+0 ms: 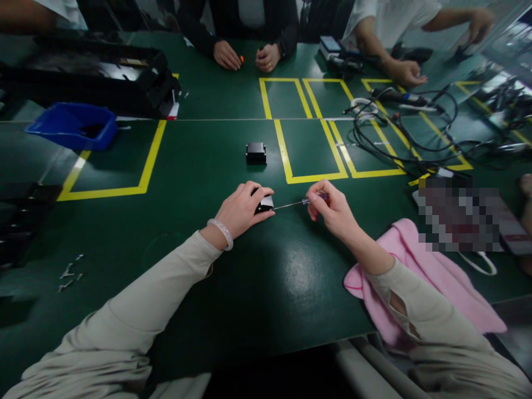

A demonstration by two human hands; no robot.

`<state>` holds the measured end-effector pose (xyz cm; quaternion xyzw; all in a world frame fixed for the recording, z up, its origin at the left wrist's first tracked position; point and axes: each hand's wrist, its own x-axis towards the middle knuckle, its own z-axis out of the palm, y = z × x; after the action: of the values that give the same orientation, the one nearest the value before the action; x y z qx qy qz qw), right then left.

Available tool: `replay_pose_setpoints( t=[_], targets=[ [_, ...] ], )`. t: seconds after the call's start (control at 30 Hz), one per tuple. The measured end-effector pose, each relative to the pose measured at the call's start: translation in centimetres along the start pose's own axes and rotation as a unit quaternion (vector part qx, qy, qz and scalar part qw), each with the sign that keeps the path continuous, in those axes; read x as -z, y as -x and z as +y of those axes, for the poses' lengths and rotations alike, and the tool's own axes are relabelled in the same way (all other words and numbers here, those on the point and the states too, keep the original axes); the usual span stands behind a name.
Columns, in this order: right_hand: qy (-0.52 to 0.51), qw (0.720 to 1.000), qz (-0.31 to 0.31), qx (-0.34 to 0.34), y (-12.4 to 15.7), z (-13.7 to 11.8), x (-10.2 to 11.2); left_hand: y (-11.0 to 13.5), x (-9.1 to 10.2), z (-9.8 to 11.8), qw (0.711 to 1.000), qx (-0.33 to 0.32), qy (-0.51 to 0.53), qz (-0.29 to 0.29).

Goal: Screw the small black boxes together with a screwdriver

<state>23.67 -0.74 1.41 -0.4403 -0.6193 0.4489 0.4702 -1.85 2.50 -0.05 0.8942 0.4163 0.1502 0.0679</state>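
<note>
My left hand (241, 208) is closed around a small black block-shaped part (265, 205) and holds it on the green table (249, 288). In my right hand (330, 205) is a screwdriver (293, 204) with a dark, partly clear handle, gripped by the fingers. Its thin shaft points left, and the tip meets the right end of the black part near my left fingertips. Just beyond stands a second black block-shaped part (256, 153), with small metal pieces at its sides. My fingers hide much of the held part.
Left are a blue scoop-like bin (75, 126), black trays (103, 77) and loose small metal pieces (70, 272). A pink cloth (436, 277) lies under my right forearm. Black cables (399, 136) tangle at the right. Other people's hands (268, 57) rest across the table.
</note>
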Motion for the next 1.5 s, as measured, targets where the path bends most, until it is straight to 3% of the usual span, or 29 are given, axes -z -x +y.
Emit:
replay_pose_setpoints(
  t=[0.27, 0.5, 0.7, 1.0, 1.17, 1.5],
  targets=[
    [-0.004, 1.000, 0.002, 0.015, 0.07, 0.38, 0.06, 0.04, -0.18, -0.13, 1.000, -0.009, 0.002, 0.005],
    [0.059, 0.998, 0.018, 0.017, 0.23, 0.23, 0.09, 0.06, -0.15, -0.01, 1.000, -0.015, -0.002, 0.009],
    [0.026, 0.999, 0.003, 0.035, 0.25, 0.27, 0.15, 0.09, -0.17, -0.05, 1.000, -0.016, -0.002, 0.009],
    [-0.064, 0.998, -0.006, 0.003, -0.08, 0.63, -0.08, 0.09, -0.10, 0.02, 1.000, -0.013, -0.004, 0.005],
    [-0.024, 1.000, 0.013, -0.010, 0.01, 0.65, -0.01, 0.08, -0.05, 0.01, 1.000, -0.013, -0.003, 0.004],
    [-0.013, 1.000, -0.009, 0.002, 0.01, 0.17, 0.16, 0.07, 0.01, 0.03, 1.000, -0.006, -0.005, 0.001]
  ],
)
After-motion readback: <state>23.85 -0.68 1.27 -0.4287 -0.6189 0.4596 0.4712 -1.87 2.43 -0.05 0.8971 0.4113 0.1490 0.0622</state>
